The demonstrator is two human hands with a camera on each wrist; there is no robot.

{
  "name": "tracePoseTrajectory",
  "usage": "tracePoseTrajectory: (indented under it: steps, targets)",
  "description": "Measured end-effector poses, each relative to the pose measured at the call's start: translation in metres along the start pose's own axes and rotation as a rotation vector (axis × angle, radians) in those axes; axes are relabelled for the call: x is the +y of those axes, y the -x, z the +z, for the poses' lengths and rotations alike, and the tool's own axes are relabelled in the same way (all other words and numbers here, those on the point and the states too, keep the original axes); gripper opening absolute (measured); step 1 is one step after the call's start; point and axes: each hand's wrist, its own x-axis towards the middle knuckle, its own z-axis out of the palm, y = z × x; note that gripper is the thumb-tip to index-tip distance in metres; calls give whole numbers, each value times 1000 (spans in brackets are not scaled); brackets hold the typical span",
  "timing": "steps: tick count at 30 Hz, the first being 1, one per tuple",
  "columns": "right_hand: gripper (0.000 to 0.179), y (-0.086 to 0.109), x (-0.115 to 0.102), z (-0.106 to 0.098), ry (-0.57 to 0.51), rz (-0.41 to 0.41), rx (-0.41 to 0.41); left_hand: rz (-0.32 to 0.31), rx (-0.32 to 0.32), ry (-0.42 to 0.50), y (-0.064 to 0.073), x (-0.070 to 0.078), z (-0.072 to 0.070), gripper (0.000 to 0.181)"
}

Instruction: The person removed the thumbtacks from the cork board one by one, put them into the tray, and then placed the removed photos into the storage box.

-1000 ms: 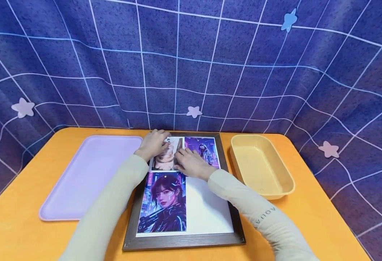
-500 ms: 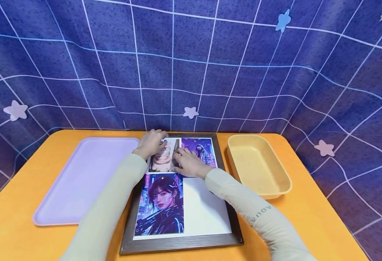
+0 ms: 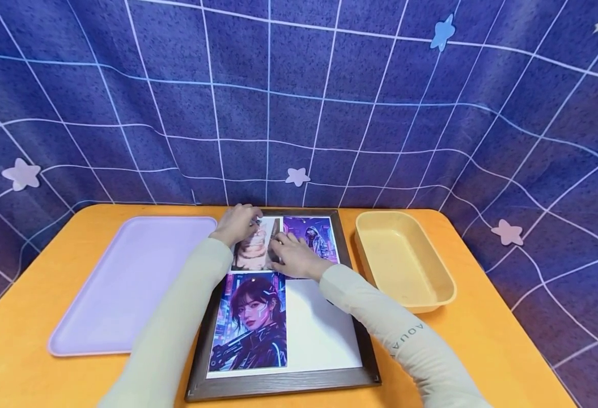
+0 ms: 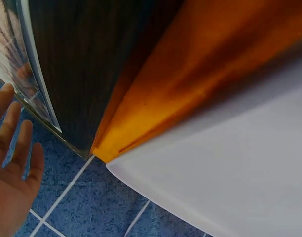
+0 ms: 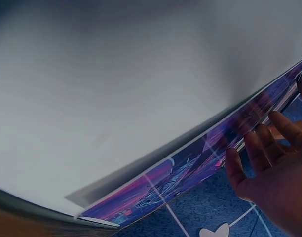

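Observation:
On the table lies a dark picture frame (image 3: 283, 386) with a white backing. Both hands are at a pale picture card (image 3: 251, 253) in its upper left part. My left hand (image 3: 236, 224) rests over the card's far left corner, fingertips touching it. From the other side, the fingertips of my right hand (image 3: 297, 256) press along the card's right edge, partly covering it. Beside it lies a purple hooded-figure card (image 3: 320, 235), and below it a card with a dark-haired figure (image 3: 251, 323). In the wrist views, the fingers of the left hand (image 4: 15, 173) and right hand (image 5: 277, 170) look extended.
A lilac tray (image 3: 130, 283) lies left of the frame, and a yellow bin (image 3: 406, 260) stands on its right. The orange table (image 3: 13, 345) ends at a blue gridded curtain (image 3: 247, 113) behind. The backing's lower right quarter (image 3: 324, 328) shows white.
The head view has shifted slightly, so the things appear a little further left. Both hands stay at the pale card, with only slight finger movement.

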Motion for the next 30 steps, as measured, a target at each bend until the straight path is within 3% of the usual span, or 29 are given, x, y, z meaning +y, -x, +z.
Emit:
tracePoseTrajectory:
  steps: [11,20,30]
  targets:
    - [39,0,-1,-2,7,2,-19,-14,-43,-32,-2,2,1,28]
    - [41,1,-1,-2,7,0,-18,-13,-18,14,-2,0,4,26]
    - [40,1,-1,-3,6,-13,-3,-9,-35,48,-4,1,2,23]
